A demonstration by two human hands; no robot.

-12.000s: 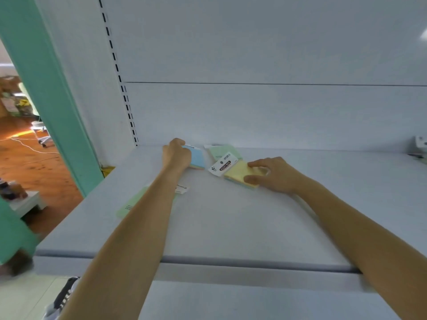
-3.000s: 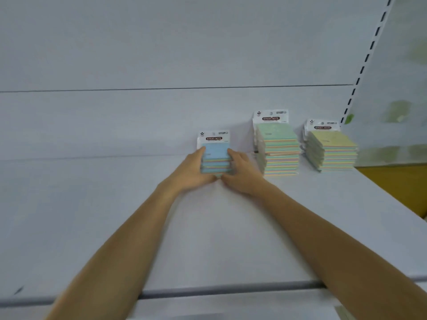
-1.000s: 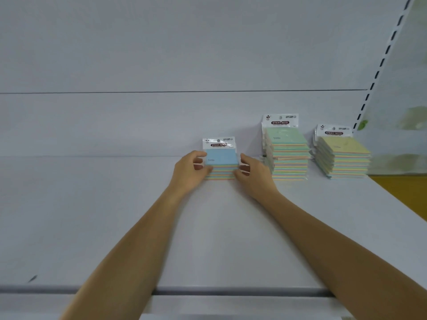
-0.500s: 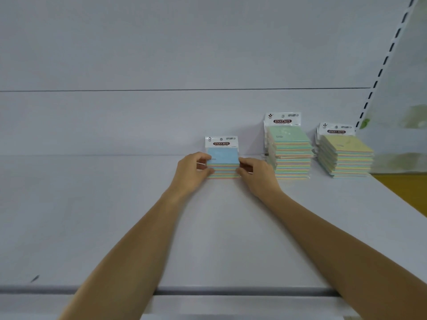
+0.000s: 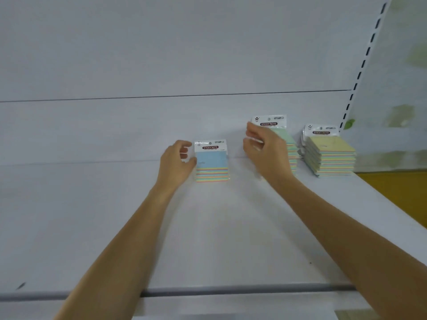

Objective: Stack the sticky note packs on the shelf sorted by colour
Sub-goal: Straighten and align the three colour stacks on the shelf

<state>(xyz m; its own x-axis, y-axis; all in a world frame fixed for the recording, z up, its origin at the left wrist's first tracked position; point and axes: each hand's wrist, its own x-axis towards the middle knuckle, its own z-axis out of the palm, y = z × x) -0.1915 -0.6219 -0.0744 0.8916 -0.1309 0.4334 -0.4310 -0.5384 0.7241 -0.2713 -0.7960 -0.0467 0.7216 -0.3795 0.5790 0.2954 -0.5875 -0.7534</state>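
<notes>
Three stacks of sticky note packs stand along the back of the white shelf [image 5: 208, 239]. The blue-topped stack [image 5: 212, 165] is in the middle and is the lowest. To its right is a green-topped stack [image 5: 290, 145], then a yellow-topped stack [image 5: 330, 155]. My left hand [image 5: 176, 163] sits at the blue stack's left side, its thumb against the packs and its fingers loosely curled. My right hand [image 5: 263, 150] hovers raised in front of the green stack, holding nothing and hiding that stack's left part.
The white back panel [image 5: 161, 125] rises right behind the stacks. A slotted upright [image 5: 360, 72] marks the shelf's right end, just past the yellow stack. The shelf's front lip [image 5: 231, 291] runs under my forearms.
My right hand has let go of the blue stack and lifted up and right towards the green stack. My left hand has loosened its hold at the blue stack's left side.
</notes>
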